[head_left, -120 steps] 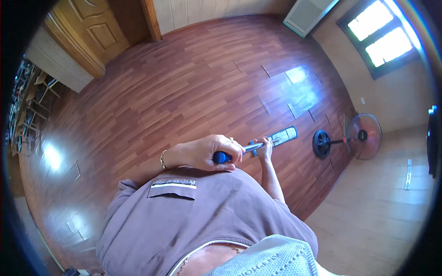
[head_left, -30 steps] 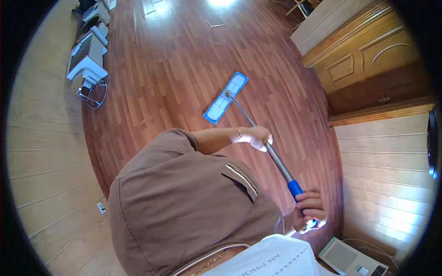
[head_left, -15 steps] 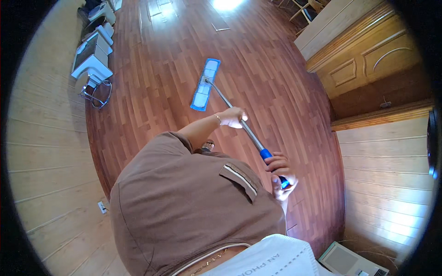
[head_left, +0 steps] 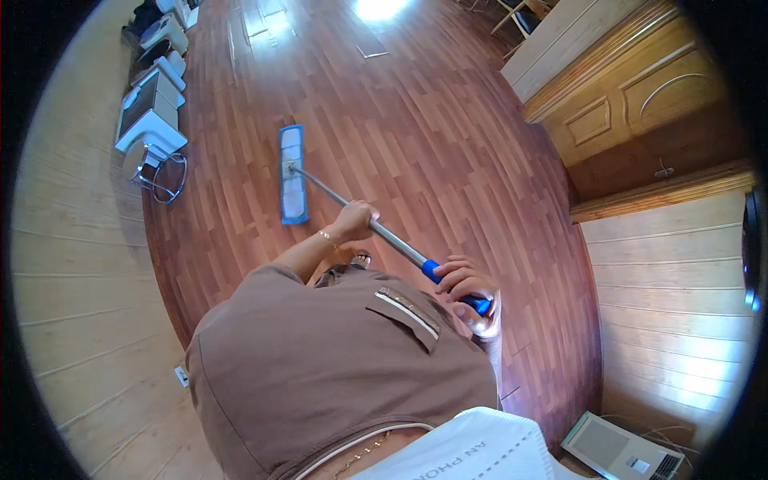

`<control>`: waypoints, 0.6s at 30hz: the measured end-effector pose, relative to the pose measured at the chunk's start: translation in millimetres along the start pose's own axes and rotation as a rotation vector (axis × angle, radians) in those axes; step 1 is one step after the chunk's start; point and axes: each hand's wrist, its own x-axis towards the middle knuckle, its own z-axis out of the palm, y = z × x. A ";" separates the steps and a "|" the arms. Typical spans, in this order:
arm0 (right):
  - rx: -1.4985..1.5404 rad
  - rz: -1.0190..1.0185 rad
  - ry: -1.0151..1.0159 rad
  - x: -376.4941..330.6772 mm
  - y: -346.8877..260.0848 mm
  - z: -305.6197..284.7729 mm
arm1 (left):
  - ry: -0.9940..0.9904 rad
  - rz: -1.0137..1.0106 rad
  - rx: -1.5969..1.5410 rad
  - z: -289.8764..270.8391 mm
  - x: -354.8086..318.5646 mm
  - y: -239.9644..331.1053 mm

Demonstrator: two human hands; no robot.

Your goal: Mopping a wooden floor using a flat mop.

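Observation:
A flat mop (head_left: pixel 293 192) with a long blue-edged, pale head lies against the wood-look floor, left of centre. Its metal pole slants from the head down to a blue grip at the lower right. My left hand (head_left: pixel 353 222), with a bracelet at the wrist, is wrapped round the middle of the pole. Around the blue grip at the upper end, my right hand (head_left: pixel 470 292) is closed, its fingers over the top. Part of my foot (head_left: pixel 362 258) shows beneath my brown shirt.
White furniture (head_left: pixel 152 112) and a chrome-legged stool (head_left: pixel 164 172) line the left wall. On the right are a wooden door (head_left: pixel 632 112) and a panelled wall. A pale box-shaped appliance (head_left: pixel 620 448) with cables stands at the lower right. A cardboard-like flat patch (head_left: pixel 372 52) lies far ahead.
The mop head has swept left and slightly nearer, turning more upright in view. My left hand has moved left with the pole; my right hand shifted slightly left and up.

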 end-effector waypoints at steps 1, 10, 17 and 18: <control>0.050 0.013 -0.015 3.5 -1.3 -1.4 | 0.025 -0.037 0.014 -7.4 -2.4 6.7; 0.070 0.070 0.095 18.3 -29.0 -15.3 | 0.032 -0.064 -0.045 -18.3 -2.2 24.1; -0.102 -0.052 0.167 21.7 -71.2 -27.3 | -0.209 0.078 -0.081 -22.1 34.8 50.0; -0.169 -0.082 0.214 19.5 -79.0 -25.8 | -0.231 0.092 -0.105 -36.9 45.8 68.6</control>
